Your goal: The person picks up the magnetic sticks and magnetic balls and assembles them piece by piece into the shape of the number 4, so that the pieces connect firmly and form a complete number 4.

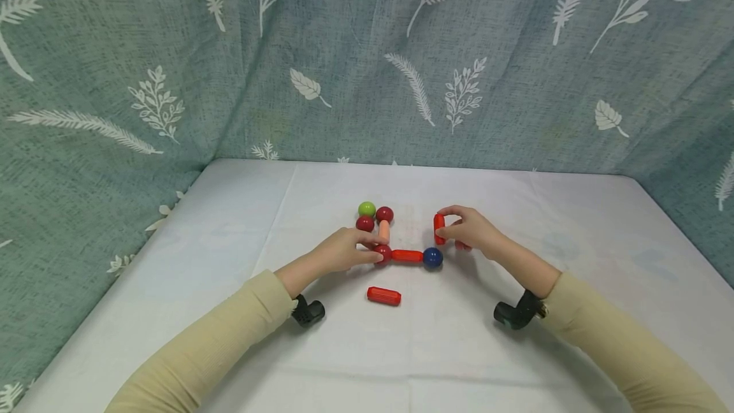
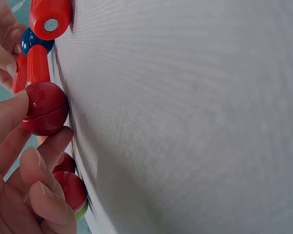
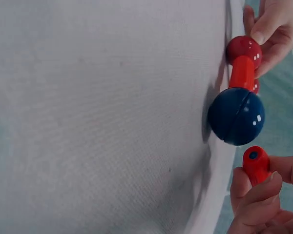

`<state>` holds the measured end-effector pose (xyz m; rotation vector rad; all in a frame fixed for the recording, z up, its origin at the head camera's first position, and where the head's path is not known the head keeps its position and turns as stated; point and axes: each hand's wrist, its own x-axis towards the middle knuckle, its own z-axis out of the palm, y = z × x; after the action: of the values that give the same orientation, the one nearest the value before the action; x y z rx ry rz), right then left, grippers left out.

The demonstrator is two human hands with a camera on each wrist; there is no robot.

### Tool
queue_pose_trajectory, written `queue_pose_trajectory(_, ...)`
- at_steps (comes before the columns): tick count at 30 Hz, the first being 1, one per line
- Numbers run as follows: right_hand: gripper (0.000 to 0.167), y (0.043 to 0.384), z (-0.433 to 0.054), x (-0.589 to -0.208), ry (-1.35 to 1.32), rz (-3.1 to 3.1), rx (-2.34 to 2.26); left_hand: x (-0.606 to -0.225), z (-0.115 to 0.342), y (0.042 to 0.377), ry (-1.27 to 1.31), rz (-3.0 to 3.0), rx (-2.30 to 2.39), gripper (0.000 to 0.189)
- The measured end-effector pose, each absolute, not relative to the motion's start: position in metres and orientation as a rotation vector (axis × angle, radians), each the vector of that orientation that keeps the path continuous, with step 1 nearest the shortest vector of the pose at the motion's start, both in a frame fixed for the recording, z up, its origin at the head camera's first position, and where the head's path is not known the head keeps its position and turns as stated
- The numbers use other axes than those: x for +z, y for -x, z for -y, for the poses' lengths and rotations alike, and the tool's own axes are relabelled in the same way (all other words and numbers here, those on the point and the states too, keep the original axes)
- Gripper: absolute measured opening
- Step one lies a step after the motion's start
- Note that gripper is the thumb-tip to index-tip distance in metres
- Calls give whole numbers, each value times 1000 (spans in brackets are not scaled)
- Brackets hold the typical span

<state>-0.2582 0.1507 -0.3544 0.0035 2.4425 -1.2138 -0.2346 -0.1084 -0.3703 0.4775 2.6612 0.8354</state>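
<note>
My left hand (image 1: 342, 249) pinches a dark red ball (image 2: 45, 108) between thumb and fingers. From that ball a ridged red rod (image 1: 407, 256) runs right to a glossy blue ball (image 1: 432, 258), touching both. A peach rod (image 1: 384, 231) reaches from beside the held ball toward another dark red ball (image 1: 385, 214) farther back. My right hand (image 1: 474, 232) grips a second red rod (image 1: 439, 228) by its sides. In the right wrist view, this rod's end (image 3: 254, 155) is apart from the blue ball and shows a small dark round spot.
A green ball (image 1: 367, 209) and a further dark red ball (image 1: 364, 224) sit close together at the back left. Nearer me, a loose red rod (image 1: 384, 296) lies on the white tablecloth (image 1: 413, 343). A patterned green curtain (image 1: 355, 113) hangs behind the table.
</note>
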Motion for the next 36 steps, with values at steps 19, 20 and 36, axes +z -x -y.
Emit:
queue_pose_trajectory(19,51,265,-138,-361,-91,-2392,-1171,-369,108,234,-456,-2653,840,34)
queue_pose_trajectory(20,51,265,-138,-361,-91,-2393,-1167,-369,108,234,-456,-2653,841,34)
queue_pose_trajectory(36,53,265,-136,-365,-51,-2371,-1140,-367,106,232,-468,-2653,819,37)
